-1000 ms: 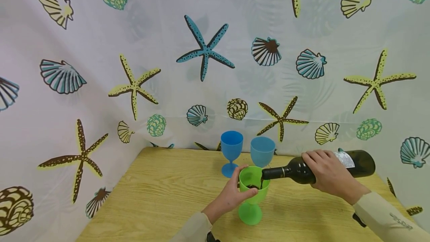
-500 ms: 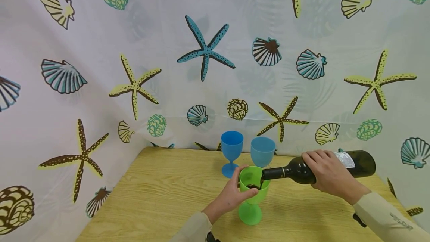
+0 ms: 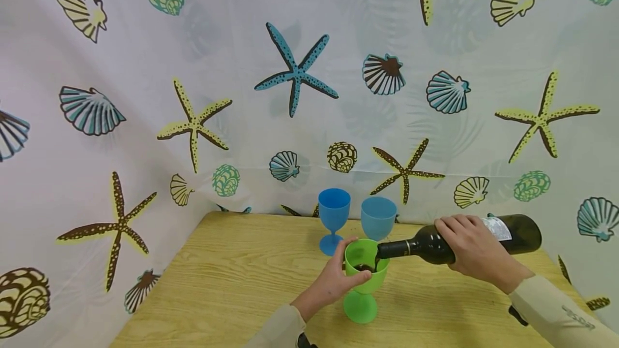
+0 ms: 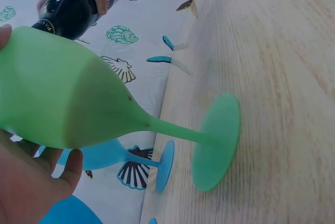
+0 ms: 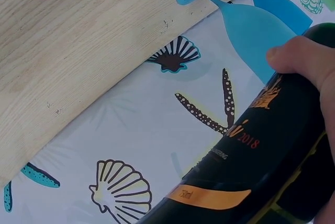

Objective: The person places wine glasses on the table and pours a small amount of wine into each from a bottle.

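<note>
While dark liquid pours, the hands grip green goblet (left) and bottle (right) nearly as before

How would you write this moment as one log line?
left hand: holds green goblet; right hand: holds tilted bottle; dark liquid: flowing into green goblet; blue goblets: upright behind

1 plain green goblet, with a deep rounded bowl, thin stem and round foot, stands upright, dark liquid pooled inside it. To the goblet's right, a dark bottle is tipped nearly level — its mouth at the goblet's rim, a thin stream running in — with 2018 printed above an orange band.
</note>
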